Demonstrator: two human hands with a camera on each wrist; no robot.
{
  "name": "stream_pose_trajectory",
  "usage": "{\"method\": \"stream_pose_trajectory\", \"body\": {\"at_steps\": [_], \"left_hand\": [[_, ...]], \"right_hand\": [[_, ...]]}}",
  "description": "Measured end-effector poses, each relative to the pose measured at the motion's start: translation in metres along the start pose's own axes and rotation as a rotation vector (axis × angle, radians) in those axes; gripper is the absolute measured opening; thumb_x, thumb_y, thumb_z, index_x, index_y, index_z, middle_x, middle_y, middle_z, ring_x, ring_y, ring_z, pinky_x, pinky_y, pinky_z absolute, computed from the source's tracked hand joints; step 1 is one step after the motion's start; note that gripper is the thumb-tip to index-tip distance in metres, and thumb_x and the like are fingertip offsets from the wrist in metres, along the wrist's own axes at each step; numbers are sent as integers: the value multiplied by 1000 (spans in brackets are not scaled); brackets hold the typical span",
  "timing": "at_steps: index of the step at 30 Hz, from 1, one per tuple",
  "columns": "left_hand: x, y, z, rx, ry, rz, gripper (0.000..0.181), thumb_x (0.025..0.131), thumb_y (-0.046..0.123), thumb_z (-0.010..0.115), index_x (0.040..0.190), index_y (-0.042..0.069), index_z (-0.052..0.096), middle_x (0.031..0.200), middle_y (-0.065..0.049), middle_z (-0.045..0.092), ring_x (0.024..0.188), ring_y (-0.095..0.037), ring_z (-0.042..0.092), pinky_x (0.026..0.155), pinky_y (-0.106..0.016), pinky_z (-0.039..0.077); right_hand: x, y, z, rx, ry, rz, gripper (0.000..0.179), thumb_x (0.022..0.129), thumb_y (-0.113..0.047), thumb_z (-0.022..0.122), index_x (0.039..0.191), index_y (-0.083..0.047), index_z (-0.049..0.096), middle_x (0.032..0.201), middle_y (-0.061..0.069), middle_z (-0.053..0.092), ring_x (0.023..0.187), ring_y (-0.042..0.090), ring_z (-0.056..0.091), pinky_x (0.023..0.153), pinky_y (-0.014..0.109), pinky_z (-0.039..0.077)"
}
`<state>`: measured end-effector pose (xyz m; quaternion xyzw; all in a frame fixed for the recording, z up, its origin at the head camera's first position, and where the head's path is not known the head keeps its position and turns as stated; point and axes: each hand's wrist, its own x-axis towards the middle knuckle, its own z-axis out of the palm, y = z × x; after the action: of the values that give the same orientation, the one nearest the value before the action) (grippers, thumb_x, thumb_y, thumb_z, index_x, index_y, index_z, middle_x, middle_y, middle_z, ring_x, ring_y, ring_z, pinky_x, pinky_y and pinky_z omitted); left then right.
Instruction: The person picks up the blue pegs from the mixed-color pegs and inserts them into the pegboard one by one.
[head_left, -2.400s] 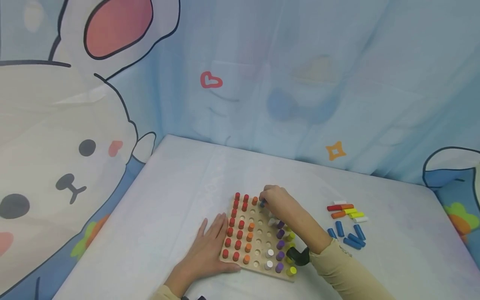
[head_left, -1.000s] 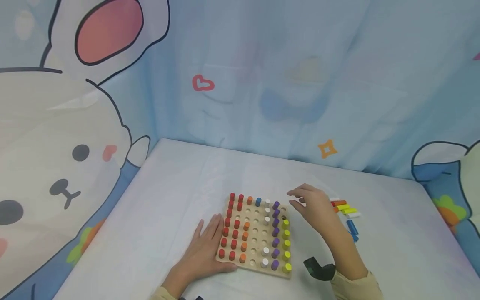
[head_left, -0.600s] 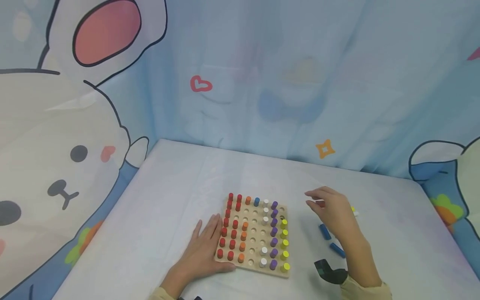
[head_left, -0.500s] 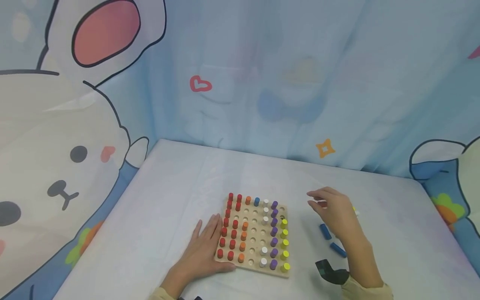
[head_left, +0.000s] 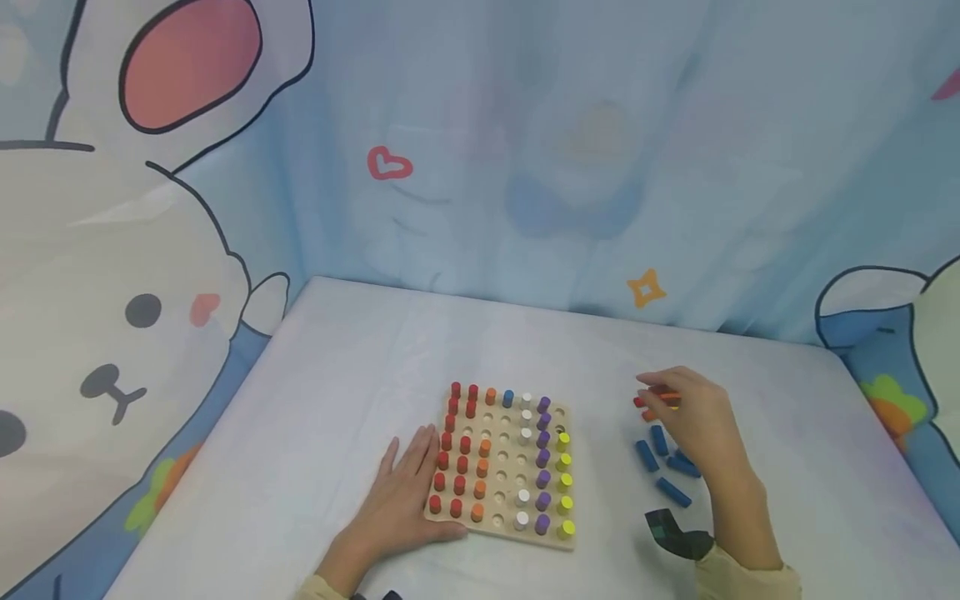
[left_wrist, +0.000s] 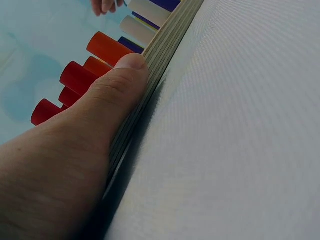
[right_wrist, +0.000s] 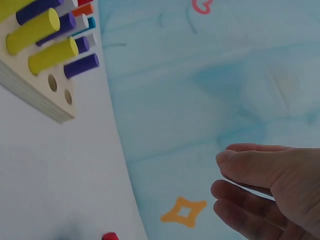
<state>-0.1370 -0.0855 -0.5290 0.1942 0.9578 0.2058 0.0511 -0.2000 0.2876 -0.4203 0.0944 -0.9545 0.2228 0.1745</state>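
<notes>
The red peg (head_left: pixel 640 401) lies flat, long axis left-right, near the bench's (head_left: pixel 337 375) right-far part. The right hand (head_left: pixel 693 421) hovers over it, fingers loosely spread. The left hand (head_left: pixel 401 496) rests flat against the pegboard's (head_left: pixel 501 454) left edge.

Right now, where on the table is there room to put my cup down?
The far half of the table, between the peg board and the curtain, is bare. So is the strip left of the left hand. It is crowded on the right, where loose pegs lie under the right hand.
</notes>
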Motion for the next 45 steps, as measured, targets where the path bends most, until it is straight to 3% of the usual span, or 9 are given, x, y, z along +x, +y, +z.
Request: {"method": "stream_pose_trajectory", "body": {"at_steps": [12, 19, 28, 38, 45], "left_hand": [[-1, -1, -1, -4, -11, -6, 126, 64, 90, 46, 153, 9, 10, 161, -4, 8, 149, -18, 8, 119, -51, 1], [0, 0, 0, -9, -22, -9, 126, 64, 91, 45, 153, 9, 9, 161, -4, 8, 149, -18, 8, 119, -52, 1], [0, 1, -2, 1, -10, -3, 126, 64, 91, 45, 153, 8, 10, 161, -5, 9, 149, -18, 8, 119, -51, 1], [-1, 1, -2, -4, -6, -5, 126, 64, 90, 45, 153, 8, 10, 161, -4, 10, 149, -17, 8, 119, -50, 1], [-2, 2, -3, -13, -5, -6, 126, 64, 90, 46, 153, 8, 10, 161, -4, 9, 149, -17, 8, 119, -50, 0]], "right_hand": [[-4, 30, -20, -47, -60, 248, 31, 90, -9, 64, 120, -1, 62, 117, 25, 59, 104, 44, 58, 85, 56, 50], [-11, 53, -23, -64, -65, 308, 33, 90, -11, 63, 121, 0, 61, 119, 26, 58, 106, 46, 57, 86, 58, 49], [-21, 87, -22, -52, -248, 323, 36, 89, -13, 64, 123, -1, 59, 120, 28, 56, 106, 47, 54, 81, 57, 52], [-27, 114, -21, -32, -512, 417, 42, 90, -16, 63, 129, -4, 55, 126, 31, 52, 112, 49, 49, 81, 59, 50], [-28, 122, -16, -13, -589, 425, 45, 87, -10, 65, 130, -3, 54, 125, 29, 53, 110, 47, 51, 81, 57, 50]]}}
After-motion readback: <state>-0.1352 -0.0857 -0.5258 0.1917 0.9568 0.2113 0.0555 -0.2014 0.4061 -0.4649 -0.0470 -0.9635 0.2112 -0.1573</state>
